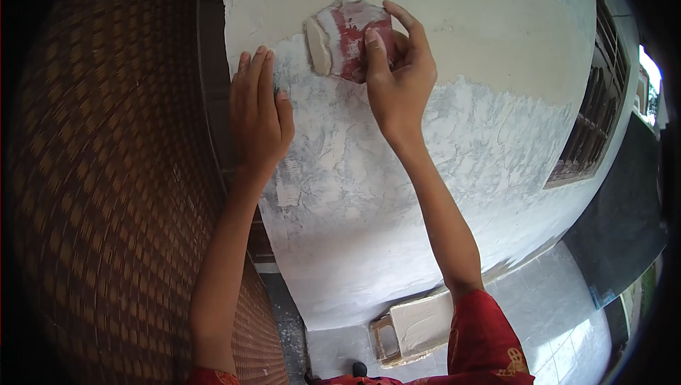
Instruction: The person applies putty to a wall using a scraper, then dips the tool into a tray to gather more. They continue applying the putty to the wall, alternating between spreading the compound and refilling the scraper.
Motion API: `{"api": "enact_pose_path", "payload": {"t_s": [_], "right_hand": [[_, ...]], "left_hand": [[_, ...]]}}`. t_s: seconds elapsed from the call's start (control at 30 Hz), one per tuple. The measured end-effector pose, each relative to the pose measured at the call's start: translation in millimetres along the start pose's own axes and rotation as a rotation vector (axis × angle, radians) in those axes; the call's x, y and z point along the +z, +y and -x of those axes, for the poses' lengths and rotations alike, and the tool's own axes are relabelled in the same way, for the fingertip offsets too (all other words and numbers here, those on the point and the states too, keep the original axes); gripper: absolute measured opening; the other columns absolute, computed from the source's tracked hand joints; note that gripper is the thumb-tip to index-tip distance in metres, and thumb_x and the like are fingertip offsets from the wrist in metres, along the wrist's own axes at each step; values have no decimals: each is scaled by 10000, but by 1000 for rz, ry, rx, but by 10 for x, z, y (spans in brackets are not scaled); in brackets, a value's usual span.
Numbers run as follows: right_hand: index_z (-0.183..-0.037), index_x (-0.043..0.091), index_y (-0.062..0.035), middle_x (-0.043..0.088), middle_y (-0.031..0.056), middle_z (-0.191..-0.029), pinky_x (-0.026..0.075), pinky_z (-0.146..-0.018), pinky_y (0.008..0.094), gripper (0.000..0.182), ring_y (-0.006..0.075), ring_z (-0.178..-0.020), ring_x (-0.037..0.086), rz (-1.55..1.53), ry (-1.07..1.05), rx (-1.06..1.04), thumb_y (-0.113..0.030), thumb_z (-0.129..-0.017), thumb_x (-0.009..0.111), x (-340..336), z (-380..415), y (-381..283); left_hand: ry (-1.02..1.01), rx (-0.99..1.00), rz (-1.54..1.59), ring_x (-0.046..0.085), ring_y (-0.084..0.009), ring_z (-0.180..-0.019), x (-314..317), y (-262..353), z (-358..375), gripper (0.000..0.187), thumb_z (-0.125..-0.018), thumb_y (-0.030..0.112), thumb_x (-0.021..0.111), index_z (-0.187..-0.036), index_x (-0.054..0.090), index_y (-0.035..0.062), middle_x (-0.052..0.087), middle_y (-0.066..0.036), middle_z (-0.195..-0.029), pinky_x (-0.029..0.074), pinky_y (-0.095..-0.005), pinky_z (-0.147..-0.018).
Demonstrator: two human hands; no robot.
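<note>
My right hand point(401, 76) grips a red putty scraper point(352, 39), thumb on its near face and forefinger along the top. White putty smears the scraper, with a thick bead along its left edge. It lies against the wall point(496, 37), where a smooth cream coat above meets patchy white and grey below. My left hand point(261, 105) rests at the wall's left edge, fingers stretched out, holding nothing.
A brown woven panel point(120, 172) stands close on the left. On the tiled floor point(525, 314) below sits a tray of putty point(423, 322) with a handle opening. A barred window point(592, 115) is at the right.
</note>
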State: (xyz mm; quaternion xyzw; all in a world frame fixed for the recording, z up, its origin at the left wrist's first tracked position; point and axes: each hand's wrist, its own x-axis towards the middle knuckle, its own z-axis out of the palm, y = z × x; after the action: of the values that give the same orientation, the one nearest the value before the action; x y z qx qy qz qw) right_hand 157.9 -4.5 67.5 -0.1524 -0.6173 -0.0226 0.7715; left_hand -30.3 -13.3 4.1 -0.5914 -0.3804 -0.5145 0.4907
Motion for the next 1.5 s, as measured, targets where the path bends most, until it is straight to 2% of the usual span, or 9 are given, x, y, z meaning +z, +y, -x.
{"api": "enact_pose_path", "payload": {"t_s": [0.1,0.23,0.43,0.63,0.77,0.93,1.1,1.33,1.5], "right_hand": [[-1255,608,-37,659,76,-707,492,-605,275,335,129,-619,608,45,2,-25,-34,-921,637,-50,-6,39],[-1261,602,-19,683,73,-747,499,-602,249,327,108,-623,615,-70,254,103,-31,-936,630,-495,-254,169],[-1246,616,-79,669,122,-745,502,-678,281,343,163,-668,628,28,-7,-48,-45,-908,656,-36,105,-19],[-1326,559,-22,694,71,-782,506,-592,241,357,92,-686,627,37,280,101,-37,-970,583,-544,-190,240],[-1315,564,-26,684,67,-768,508,-627,251,366,102,-690,629,-132,133,166,-42,-953,613,-413,-166,89],[-1251,600,-34,678,99,-748,500,-668,289,331,138,-656,619,-25,-9,-23,-42,-923,637,7,-40,89],[-1290,574,-11,680,81,-764,493,-578,258,352,99,-637,599,-132,339,163,-30,-941,613,-540,-350,240],[-1272,590,-55,664,78,-711,472,-657,269,350,112,-623,575,-51,25,-4,-59,-926,648,-50,-123,106],[-1324,548,-7,681,71,-790,502,-614,236,369,96,-673,617,-68,295,180,-45,-960,592,-567,-304,315]], "left_hand": [[-6,11,-17,374,-415,-1416,-9,-11,-4,508,-948,94,469,-1437,423,-37,452,-210,-1475,316,-524,-1153],[23,-14,-33,382,-408,-1413,30,17,5,495,-958,95,458,-1435,428,-34,447,-210,-1478,320,-521,-1151],[-15,2,-13,367,-400,-1424,-10,21,14,509,-954,98,470,-1445,417,-28,441,-208,-1482,319,-525,-1151],[2,-14,-50,383,-402,-1415,13,20,9,531,-924,93,487,-1437,436,-34,453,-191,-1479,333,-539,-1153],[-7,-24,-48,385,-404,-1414,-2,31,12,531,-928,92,478,-1441,430,-34,457,-192,-1474,333,-537,-1152],[15,32,-34,385,-406,-1413,25,-28,17,521,-936,101,471,-1438,433,-34,458,-201,-1469,328,-539,-1155],[0,-10,-77,380,-403,-1417,-2,61,9,518,-937,105,470,-1435,437,-35,461,-203,-1465,331,-538,-1153],[1,33,-41,362,-399,-1426,30,-35,20,505,-966,115,457,-1448,413,-30,437,-207,-1481,303,-529,-1166],[-7,-3,-70,372,-403,-1422,8,50,14,511,-949,100,464,-1440,428,-34,446,-212,-1476,319,-535,-1157]]}}
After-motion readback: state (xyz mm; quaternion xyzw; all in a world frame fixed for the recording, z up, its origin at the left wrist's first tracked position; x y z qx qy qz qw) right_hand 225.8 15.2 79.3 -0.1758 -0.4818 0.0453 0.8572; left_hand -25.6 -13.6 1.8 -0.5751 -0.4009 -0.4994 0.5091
